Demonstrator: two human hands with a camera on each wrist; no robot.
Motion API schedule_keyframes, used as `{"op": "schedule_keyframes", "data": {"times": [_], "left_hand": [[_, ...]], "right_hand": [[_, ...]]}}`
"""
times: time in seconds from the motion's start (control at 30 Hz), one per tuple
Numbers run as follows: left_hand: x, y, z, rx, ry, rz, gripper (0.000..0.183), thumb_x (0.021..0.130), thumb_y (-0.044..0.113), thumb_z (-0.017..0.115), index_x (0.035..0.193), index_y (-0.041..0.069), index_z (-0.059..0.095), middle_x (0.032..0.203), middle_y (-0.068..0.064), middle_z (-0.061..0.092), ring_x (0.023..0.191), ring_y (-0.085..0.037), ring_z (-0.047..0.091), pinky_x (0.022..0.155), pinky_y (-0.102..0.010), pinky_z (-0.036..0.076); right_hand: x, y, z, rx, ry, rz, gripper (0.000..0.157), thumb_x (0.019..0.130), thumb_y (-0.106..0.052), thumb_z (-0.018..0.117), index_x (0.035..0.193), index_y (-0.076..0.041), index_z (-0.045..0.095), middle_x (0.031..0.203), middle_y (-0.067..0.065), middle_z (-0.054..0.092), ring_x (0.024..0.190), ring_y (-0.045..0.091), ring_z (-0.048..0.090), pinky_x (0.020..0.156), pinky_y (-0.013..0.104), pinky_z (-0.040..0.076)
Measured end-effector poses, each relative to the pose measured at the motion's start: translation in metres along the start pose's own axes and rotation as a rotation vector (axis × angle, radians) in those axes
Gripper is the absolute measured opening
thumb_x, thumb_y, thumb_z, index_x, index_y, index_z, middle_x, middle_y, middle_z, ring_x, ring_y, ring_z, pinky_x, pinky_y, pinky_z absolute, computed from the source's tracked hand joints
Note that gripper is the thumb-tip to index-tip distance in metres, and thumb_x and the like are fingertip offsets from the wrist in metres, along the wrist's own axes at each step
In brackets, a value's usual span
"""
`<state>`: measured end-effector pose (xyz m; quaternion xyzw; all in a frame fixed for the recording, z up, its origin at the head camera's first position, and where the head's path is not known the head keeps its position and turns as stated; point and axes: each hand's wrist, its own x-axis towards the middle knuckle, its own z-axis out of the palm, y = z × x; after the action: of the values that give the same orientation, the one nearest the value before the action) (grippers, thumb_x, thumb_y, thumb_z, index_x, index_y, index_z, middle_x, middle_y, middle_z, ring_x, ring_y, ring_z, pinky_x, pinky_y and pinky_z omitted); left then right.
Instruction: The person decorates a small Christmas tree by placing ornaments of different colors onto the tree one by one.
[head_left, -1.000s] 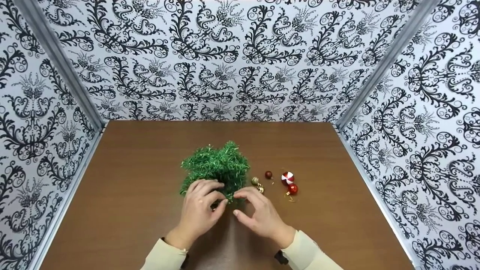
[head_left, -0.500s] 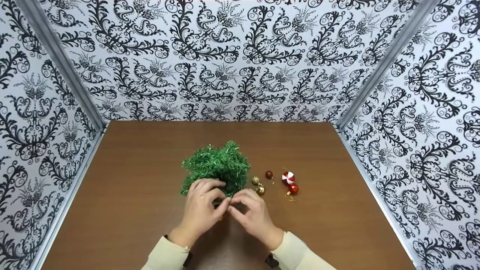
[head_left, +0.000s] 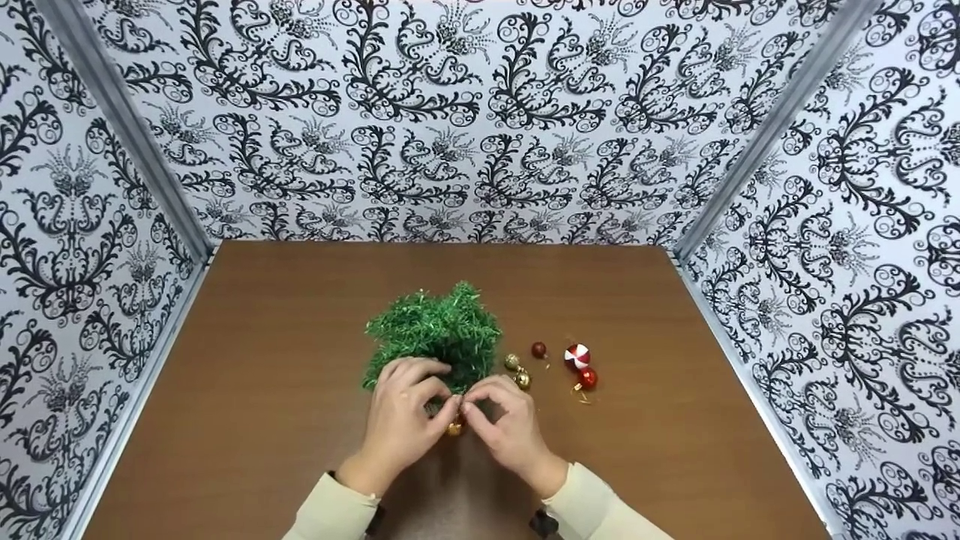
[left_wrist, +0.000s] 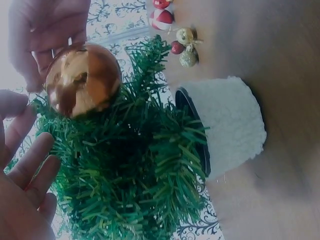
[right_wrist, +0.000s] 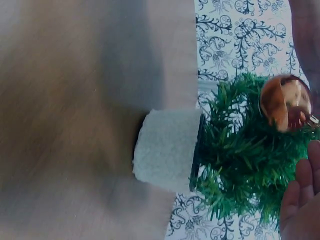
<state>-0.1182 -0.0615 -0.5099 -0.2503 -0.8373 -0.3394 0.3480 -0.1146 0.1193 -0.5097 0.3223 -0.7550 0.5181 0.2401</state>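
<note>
A small green artificial Christmas tree [head_left: 439, 322] stands in a white fuzzy pot [left_wrist: 225, 127]. A shiny copper-gold Christmas ball [left_wrist: 82, 80] hangs at a front branch, its metal cap [right_wrist: 314, 120] showing in the right wrist view. My left hand [head_left: 405, 405] pinches at the branch tip, thumb against forefinger. Close beside it, my right hand [head_left: 510, 424] pinches at the ball's hanging thread, the fingertips of both hands nearly touching. The thread itself is too fine to make out clearly, and the hands cover most of the ball in the head view.
Right of the tree lie two small gold balls [head_left: 521, 379], a small dark red ball [head_left: 538, 349], a red-and-white ball [head_left: 577, 356] and a shiny red ball [head_left: 588, 377]. Patterned walls [head_left: 450, 150] enclose the brown table [head_left: 285, 315] at the back and sides.
My right hand has moved left to meet the left hand's fingertips, and its thumb and forefinger have closed. The copper-gold ball now shows below the fingers. My left hand has barely moved.
</note>
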Motion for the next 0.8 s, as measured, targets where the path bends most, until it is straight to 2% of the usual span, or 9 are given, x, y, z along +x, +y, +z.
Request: {"op": "schedule_keyframes", "data": {"times": [0.2, 0.33, 0.43, 0.57, 0.67, 0.73, 0.8], "left_hand": [[-0.004, -0.002, -0.003, 0.041, 0.03, 0.06, 0.017, 0.072, 0.015, 0.08, 0.067, 0.018, 0.064, 0.107, -0.001, 0.07, 0.104, -0.024, 0.062, 0.098, -0.048, 0.04], [-0.005, -0.003, -0.003, 0.054, 0.037, 0.058, 0.016, 0.072, 0.014, 0.078, 0.066, 0.017, 0.063, 0.106, -0.002, 0.07, 0.103, -0.024, 0.062, 0.097, -0.048, 0.04], [-0.004, -0.004, -0.001, 0.06, 0.046, 0.048, 0.016, 0.074, 0.015, 0.078, 0.068, 0.018, 0.063, 0.106, -0.002, 0.07, 0.103, -0.024, 0.063, 0.097, -0.048, 0.04], [-0.001, -0.004, 0.002, 0.083, 0.064, 0.051, 0.014, 0.075, 0.014, 0.078, 0.07, 0.016, 0.066, 0.104, -0.003, 0.07, 0.101, -0.024, 0.063, 0.098, -0.047, 0.041], [-0.001, -0.004, 0.003, 0.105, 0.077, 0.048, 0.011, 0.075, 0.014, 0.078, 0.071, 0.014, 0.068, 0.102, -0.004, 0.07, 0.1, -0.025, 0.063, 0.098, -0.047, 0.04], [-0.001, -0.004, 0.003, 0.116, 0.081, 0.04, 0.01, 0.074, 0.014, 0.078, 0.071, 0.013, 0.069, 0.102, -0.004, 0.07, 0.1, -0.026, 0.063, 0.099, -0.048, 0.04], [-0.002, -0.003, 0.004, 0.131, 0.087, 0.031, 0.009, 0.074, 0.014, 0.078, 0.071, 0.013, 0.07, 0.101, -0.004, 0.07, 0.1, -0.027, 0.063, 0.099, -0.048, 0.04]], "right_hand": [[-0.008, 0.025, 0.001, -0.028, -0.023, 0.049, 0.016, 0.081, 0.003, 0.075, 0.085, -0.011, 0.069, 0.09, 0.001, 0.066, 0.088, 0.02, 0.062, 0.082, 0.031, 0.048], [-0.009, 0.032, 0.0, -0.062, -0.06, 0.045, 0.014, 0.086, -0.005, 0.074, 0.089, -0.018, 0.069, 0.095, -0.007, 0.065, 0.092, 0.015, 0.061, 0.083, 0.032, 0.049], [-0.008, 0.034, 0.0, -0.077, -0.06, 0.03, 0.011, 0.089, -0.008, 0.072, 0.091, -0.019, 0.068, 0.096, -0.009, 0.065, 0.092, 0.014, 0.061, 0.083, 0.031, 0.049], [-0.004, 0.025, 0.002, -0.091, -0.02, 0.048, 0.006, 0.088, -0.004, 0.07, 0.088, -0.01, 0.068, 0.091, -0.003, 0.066, 0.087, 0.018, 0.062, 0.078, 0.035, 0.051], [-0.003, 0.025, 0.003, -0.114, -0.006, 0.077, 0.004, 0.088, -0.004, 0.07, 0.088, -0.008, 0.068, 0.088, -0.002, 0.066, 0.085, 0.019, 0.062, 0.076, 0.04, 0.052], [-0.005, 0.031, 0.004, -0.138, -0.01, 0.087, 0.005, 0.09, -0.006, 0.069, 0.089, -0.012, 0.068, 0.089, -0.006, 0.066, 0.086, 0.016, 0.062, 0.075, 0.041, 0.052], [-0.006, 0.034, 0.004, -0.166, -0.023, 0.093, 0.004, 0.091, -0.011, 0.068, 0.09, -0.015, 0.068, 0.09, -0.01, 0.065, 0.087, 0.013, 0.062, 0.075, 0.038, 0.053]]}}
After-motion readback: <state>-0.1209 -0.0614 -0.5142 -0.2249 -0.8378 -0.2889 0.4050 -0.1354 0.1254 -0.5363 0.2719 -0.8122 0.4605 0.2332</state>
